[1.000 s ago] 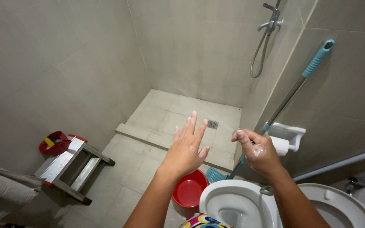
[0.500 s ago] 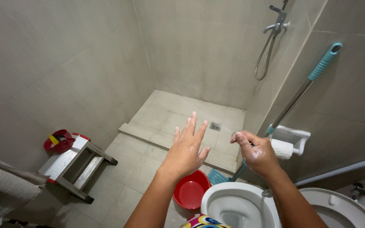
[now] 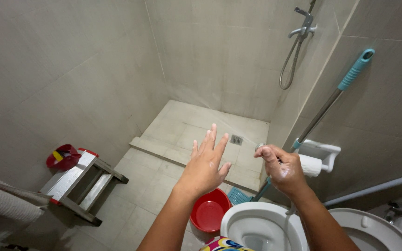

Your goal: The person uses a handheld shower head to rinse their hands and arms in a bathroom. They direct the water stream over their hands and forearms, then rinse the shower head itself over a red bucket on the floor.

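A small metal sprayer head [image 3: 262, 148] is pinched in the right hand [image 3: 284, 173], above the toilet bowl [image 3: 257, 227]. The fingers are closed around its neck, and the skin looks wet and soapy, so the metal is judged slippery; it is likely light and rigid, and a thin hose appears to trail down from the wrist toward the bowl. A hold low on the neck, near the hose, is judged steadiest. The left hand [image 3: 204, 165] is held open just beside the grip, fingers spread, nothing in it. Below it a red bucket [image 3: 209, 216] stands on the floor. Behind the grip a mop handle [image 3: 331, 100] leans on the wall, past a paper holder [image 3: 319, 155]. Well off to the left a step stool [image 3: 82, 183] is seen.
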